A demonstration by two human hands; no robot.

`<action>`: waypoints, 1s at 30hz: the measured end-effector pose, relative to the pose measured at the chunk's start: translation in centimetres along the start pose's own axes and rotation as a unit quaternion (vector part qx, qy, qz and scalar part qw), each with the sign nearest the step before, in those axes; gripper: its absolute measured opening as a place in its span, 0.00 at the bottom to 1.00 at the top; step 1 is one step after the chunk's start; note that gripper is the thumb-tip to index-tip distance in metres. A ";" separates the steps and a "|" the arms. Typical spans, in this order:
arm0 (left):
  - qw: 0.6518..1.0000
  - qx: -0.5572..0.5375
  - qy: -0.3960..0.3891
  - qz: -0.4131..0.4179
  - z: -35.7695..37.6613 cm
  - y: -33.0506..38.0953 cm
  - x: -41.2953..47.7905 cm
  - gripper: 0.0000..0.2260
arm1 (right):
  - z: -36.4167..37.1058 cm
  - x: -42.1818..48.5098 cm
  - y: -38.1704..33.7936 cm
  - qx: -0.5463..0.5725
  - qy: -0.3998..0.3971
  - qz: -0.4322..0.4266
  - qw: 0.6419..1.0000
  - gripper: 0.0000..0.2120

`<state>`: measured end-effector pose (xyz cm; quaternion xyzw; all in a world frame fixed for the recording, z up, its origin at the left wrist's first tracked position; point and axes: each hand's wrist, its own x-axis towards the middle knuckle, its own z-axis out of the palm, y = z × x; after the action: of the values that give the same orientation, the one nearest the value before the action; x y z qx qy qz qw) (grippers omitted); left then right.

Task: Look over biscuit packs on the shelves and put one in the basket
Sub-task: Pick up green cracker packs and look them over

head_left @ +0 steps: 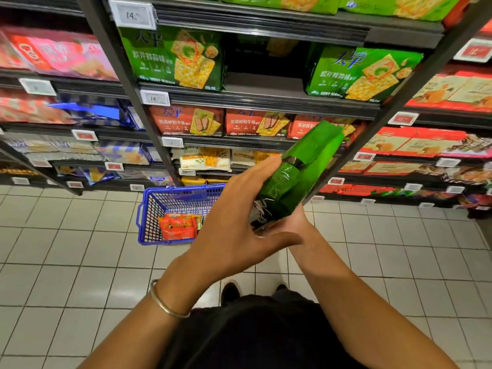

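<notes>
Basket (153,217) on the floor (66,235), before the shelves (261,102).
A packet (177,226) lies in the basket; right of the basket, the pack (300,177) sits between the left hand (234,225) and the right hand (295,225) under it.

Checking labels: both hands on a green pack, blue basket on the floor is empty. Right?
Not empty. The head view shows a red pack lying in the blue basket on the floor. Left hand and right hand are both on the green pack, as stated.
</notes>
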<state>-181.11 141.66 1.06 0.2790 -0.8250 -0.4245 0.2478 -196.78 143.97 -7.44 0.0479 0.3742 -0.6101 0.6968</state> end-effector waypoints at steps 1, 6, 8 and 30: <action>1.000 -0.012 0.008 0.006 0.4 -1.0 0.0 0.49 | 0.2 0.3 0.1 -0.013 0.024 -0.004 1.000 0.17; 0.991 -0.107 0.025 -0.073 1.7 -5.2 0.1 0.52 | 0.1 1.1 0.1 -0.144 0.110 0.087 0.980 0.26; 0.990 -0.109 0.042 -0.078 1.7 -6.2 0.1 0.51 | -0.3 0.9 0.1 -0.228 0.145 0.112 0.956 0.26; 0.939 -0.258 0.119 -0.193 1.2 -6.7 2.1 0.43 | 2.4 -0.8 0.9 -0.311 0.126 0.188 0.923 0.23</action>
<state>-181.73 137.75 -4.84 0.4073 -0.5820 -0.6264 0.3208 -194.89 143.56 -5.64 -0.0250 0.6140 -0.3099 0.7255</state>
